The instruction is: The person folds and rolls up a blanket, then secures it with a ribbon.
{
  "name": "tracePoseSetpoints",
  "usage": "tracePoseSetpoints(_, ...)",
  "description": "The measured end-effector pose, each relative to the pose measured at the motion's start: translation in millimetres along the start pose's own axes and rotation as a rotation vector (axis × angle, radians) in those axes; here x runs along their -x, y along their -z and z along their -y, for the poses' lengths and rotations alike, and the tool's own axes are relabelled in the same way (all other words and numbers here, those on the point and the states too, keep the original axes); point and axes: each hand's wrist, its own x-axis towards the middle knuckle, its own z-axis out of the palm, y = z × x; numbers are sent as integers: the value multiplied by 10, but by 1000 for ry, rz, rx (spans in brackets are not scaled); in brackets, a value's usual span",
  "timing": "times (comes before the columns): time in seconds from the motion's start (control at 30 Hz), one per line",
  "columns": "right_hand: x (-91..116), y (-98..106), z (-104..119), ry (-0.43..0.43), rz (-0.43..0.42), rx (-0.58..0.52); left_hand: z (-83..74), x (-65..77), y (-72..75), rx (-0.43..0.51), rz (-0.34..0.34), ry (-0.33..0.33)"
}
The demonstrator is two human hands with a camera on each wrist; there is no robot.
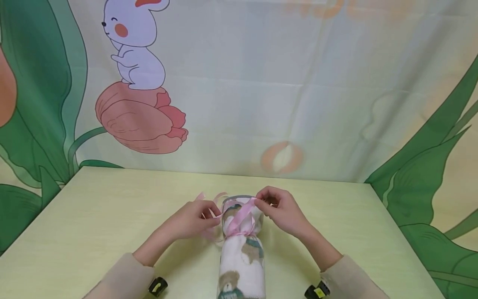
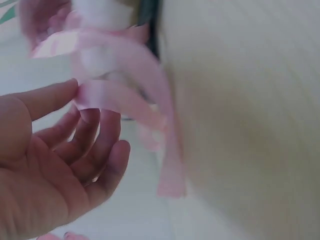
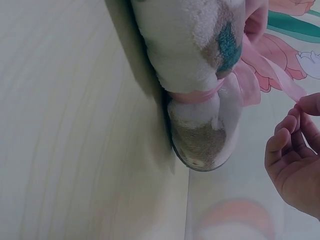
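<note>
A rolled white fleece blanket (image 1: 242, 261) with a bear print lies lengthwise on the table in front of me. Pink ribbon (image 1: 240, 218) circles it and cinches it in near its far end, as the right wrist view also shows. My left hand (image 1: 201, 216) pinches one length of the ribbon between thumb and fingertips, left of the roll. On the other side, my right hand (image 1: 278, 207) pinches another length and pulls it up to the right. A loose ribbon tail (image 2: 172, 170) hangs beside the left fingers in the left wrist view.
The pale yellow table (image 1: 112, 207) reaches back to a printed cloth backdrop (image 1: 239, 83) with a rabbit, a flower and green leaves. A black band (image 1: 157, 286) shows by the left sleeve, another black band (image 1: 317, 290) by the right one.
</note>
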Motion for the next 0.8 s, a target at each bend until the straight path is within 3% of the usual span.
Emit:
tracePoseSetpoints(0.2, 6, 21, 9, -1, 0, -2, -146, 186, 140, 35, 32, -40)
tracePoseSetpoints(0.43, 0, 28, 6, -18, -4, -2, -413, 342, 178, 74, 130, -100)
tracePoseSetpoints(0.6, -9, 27, 7, -19, -7, -3, -538, 427, 173, 69, 258, -157)
tracePoseSetpoints(0.8, -16, 39, 2, -17, -5, 4, -620, 482, 134, 30, 455, -273)
